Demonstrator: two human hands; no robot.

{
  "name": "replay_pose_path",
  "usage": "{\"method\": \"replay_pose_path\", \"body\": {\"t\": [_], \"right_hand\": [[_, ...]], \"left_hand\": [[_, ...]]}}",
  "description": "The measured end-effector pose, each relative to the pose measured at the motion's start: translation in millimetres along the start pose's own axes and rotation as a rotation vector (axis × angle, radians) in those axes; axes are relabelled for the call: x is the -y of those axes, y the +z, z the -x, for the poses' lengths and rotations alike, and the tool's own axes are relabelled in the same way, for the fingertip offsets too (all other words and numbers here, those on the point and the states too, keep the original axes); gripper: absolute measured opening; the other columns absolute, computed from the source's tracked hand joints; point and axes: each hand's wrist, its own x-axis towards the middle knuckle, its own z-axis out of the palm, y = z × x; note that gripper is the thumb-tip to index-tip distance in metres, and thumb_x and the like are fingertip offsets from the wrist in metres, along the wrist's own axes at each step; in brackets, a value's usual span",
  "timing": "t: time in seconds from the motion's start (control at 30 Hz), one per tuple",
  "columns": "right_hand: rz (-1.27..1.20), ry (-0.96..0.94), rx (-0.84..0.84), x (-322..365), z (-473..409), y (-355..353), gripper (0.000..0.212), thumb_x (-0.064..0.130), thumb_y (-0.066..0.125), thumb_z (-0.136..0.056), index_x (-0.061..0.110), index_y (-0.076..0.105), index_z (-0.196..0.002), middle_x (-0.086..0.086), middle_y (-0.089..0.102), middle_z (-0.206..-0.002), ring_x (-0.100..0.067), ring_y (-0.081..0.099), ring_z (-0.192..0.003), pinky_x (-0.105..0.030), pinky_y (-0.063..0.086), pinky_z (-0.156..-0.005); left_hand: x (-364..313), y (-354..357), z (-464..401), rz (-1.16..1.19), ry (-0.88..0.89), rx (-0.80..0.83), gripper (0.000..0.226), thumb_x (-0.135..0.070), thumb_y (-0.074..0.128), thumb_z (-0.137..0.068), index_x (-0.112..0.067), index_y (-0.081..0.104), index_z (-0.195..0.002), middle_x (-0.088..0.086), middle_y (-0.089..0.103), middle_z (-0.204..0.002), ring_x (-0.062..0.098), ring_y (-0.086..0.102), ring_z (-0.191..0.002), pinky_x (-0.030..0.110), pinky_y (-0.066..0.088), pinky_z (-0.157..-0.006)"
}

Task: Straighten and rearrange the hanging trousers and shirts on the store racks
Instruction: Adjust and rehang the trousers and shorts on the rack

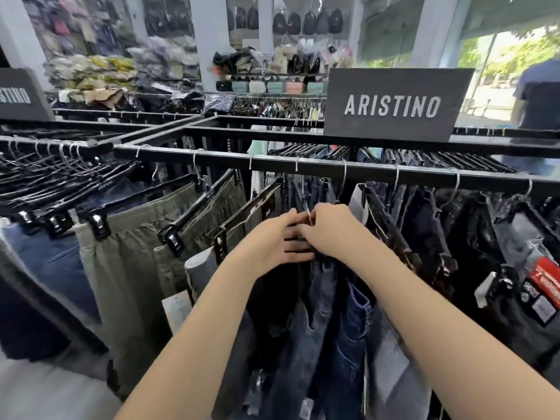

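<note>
A black rack rail [303, 165] crosses the view with trousers on clip hangers. Blue jeans [321, 313] hang bunched in the middle. My left hand [272, 241] reaches into the bunch at hanger height, its fingers spread against a black hanger. My right hand [330, 228] overlaps it from the right, fingers curled round the top of the jeans' hanger; the fingertips are hidden between the garments. Olive green trousers [127, 268] hang to the left, dark jeans with red labels [500, 262] to the right.
A black ARISTINO sign [394, 106] stands on the rack top. A second rail with many empty-looking hangers [54, 174] runs at the left. Further racks and stacked goods fill the back. A person in dark blue [539, 98] stands at the far right.
</note>
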Motion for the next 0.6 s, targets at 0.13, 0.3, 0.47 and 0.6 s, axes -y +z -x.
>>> {"method": "replay_pose_path", "body": {"t": [0.13, 0.3, 0.47, 0.6], "right_hand": [[0.114, 0.012, 0.065, 1.7, 0.7, -12.4, 0.038, 0.026, 0.057, -0.093, 0.019, 0.059, -0.130, -0.006, 0.060, -0.129, -0.027, 0.055, -0.118, -0.030, 0.043, -0.093], [0.058, 0.112, 0.087, 5.5, 10.3, -28.7, 0.041, 0.025, 0.060, -0.096, 0.031, 0.057, -0.136, 0.000, 0.058, -0.134, -0.018, 0.058, -0.105, -0.021, 0.041, -0.090], [0.037, 0.212, 0.037, 6.7, 15.3, -26.9, 0.039, 0.023, 0.060, -0.096, 0.034, 0.059, -0.134, -0.005, 0.060, -0.134, -0.024, 0.060, -0.112, -0.028, 0.047, -0.094], [0.036, 0.243, 0.010, 11.7, 16.1, -23.0, 0.038, 0.023, 0.063, -0.095, 0.033, 0.062, -0.131, -0.004, 0.061, -0.133, -0.026, 0.059, -0.117, -0.029, 0.046, -0.098]], "left_hand": [[-0.7, -25.9, -12.0, -0.099, 0.001, -0.085, 0.027, -0.026, 0.041, -0.102, -0.013, 0.056, -0.120, 0.007, 0.060, -0.113, 0.024, 0.060, -0.102, 0.043, 0.051, -0.091], [6.5, -68.1, -23.0, -0.636, 0.158, -0.267, 0.046, -0.032, 0.039, -0.098, -0.025, 0.039, -0.143, -0.001, 0.055, -0.129, 0.016, 0.057, -0.101, 0.037, 0.047, -0.094], [3.8, -81.8, -19.7, -0.676, 0.223, -0.225, 0.056, -0.034, 0.036, -0.098, -0.024, 0.022, -0.152, 0.001, 0.036, -0.151, 0.022, 0.050, -0.120, 0.035, 0.037, -0.099], [1.3, -84.6, -19.3, -0.641, 0.207, -0.178, 0.052, -0.031, 0.035, -0.100, -0.022, 0.025, -0.151, 0.003, 0.035, -0.152, 0.018, 0.043, -0.123, 0.028, 0.030, -0.091]]}}
